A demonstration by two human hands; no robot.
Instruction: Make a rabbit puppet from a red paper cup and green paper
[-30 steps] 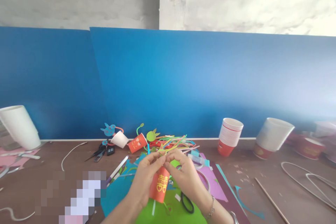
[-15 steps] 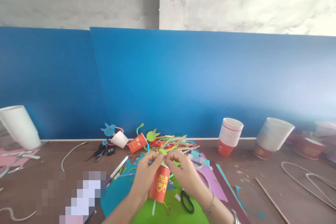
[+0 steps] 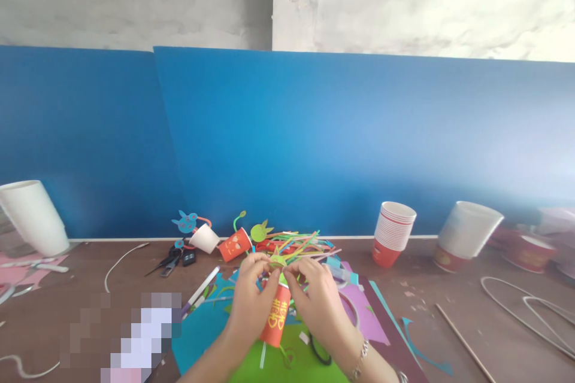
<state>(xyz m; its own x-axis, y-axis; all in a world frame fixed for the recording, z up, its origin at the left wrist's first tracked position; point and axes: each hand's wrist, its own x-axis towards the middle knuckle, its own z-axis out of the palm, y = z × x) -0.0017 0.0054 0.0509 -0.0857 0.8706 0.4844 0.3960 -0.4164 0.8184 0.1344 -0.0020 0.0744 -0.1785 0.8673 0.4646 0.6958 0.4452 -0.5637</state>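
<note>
Low in the middle of the head view, a red paper cup (image 3: 276, 314) with yellow characters hangs tilted over green paper (image 3: 251, 365). Just above its rim, a small green paper piece (image 3: 278, 261) is pinched between both hands. My left hand (image 3: 251, 299) is closed on its left side, thumb and fingertips together. My right hand (image 3: 314, 293) closes on it from the right. The fingertips hide where the piece meets the cup. Black-handled scissors (image 3: 320, 350) lie partly under my right hand.
Colourful straws (image 3: 305, 244) lie behind the hands. Decorated cups (image 3: 235, 245) rest to their left. A cup stack (image 3: 395, 233) and larger white cups (image 3: 469, 233) stand right. A stick (image 3: 465, 341) and blue scrap (image 3: 424, 352) lie at right. A blue partition (image 3: 278, 143) stands behind.
Both hands have shifted slightly, and my right hand now covers more of the scissors. The cup has turned and moved a little to the right. The green piece shows more between the fingertips.
</note>
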